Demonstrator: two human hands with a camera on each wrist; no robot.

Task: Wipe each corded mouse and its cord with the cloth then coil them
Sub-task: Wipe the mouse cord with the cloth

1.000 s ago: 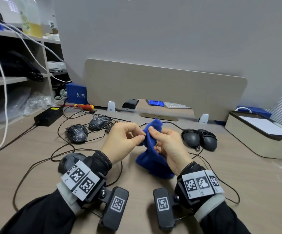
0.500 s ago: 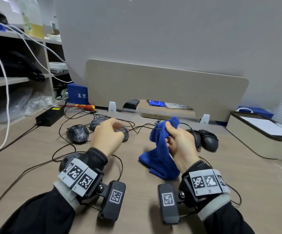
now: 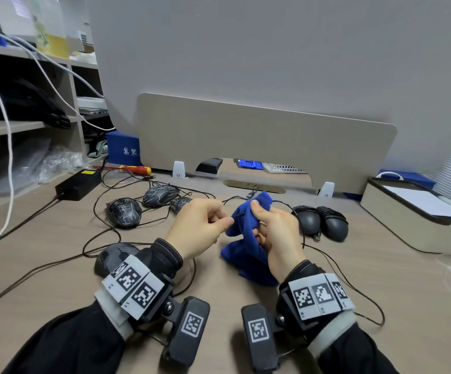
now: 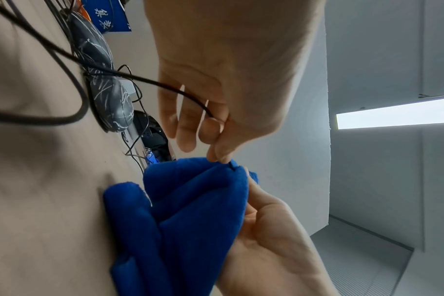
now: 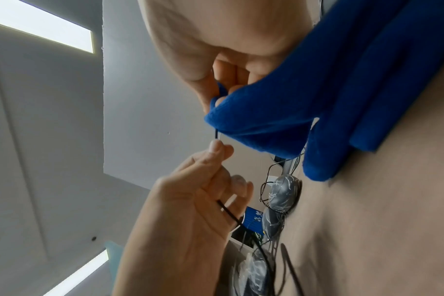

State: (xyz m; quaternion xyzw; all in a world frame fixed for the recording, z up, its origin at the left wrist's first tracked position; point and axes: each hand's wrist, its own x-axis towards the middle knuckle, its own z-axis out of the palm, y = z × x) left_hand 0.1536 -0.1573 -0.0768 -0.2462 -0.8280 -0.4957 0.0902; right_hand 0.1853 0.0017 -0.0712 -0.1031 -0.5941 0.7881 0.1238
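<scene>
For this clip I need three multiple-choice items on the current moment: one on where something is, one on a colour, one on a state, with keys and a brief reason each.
1. Where do the two plain dark mice lie?
A. On the shelf
B. On the desk, right of the hands
C. In the white box

2. What colour is the cloth?
A. Blue
B. Grey
C. Yellow

3. What is the left hand doing?
A. Lying flat on the desk
B. Gripping a screwdriver
C. Pinching a thin black cord

Answers:
1. B, the head view shows them side by side on the desk beyond the right hand.
2. A, it is blue in every view.
3. C, the left wrist view shows thumb and forefinger closed on the cord where it enters the cloth.
</scene>
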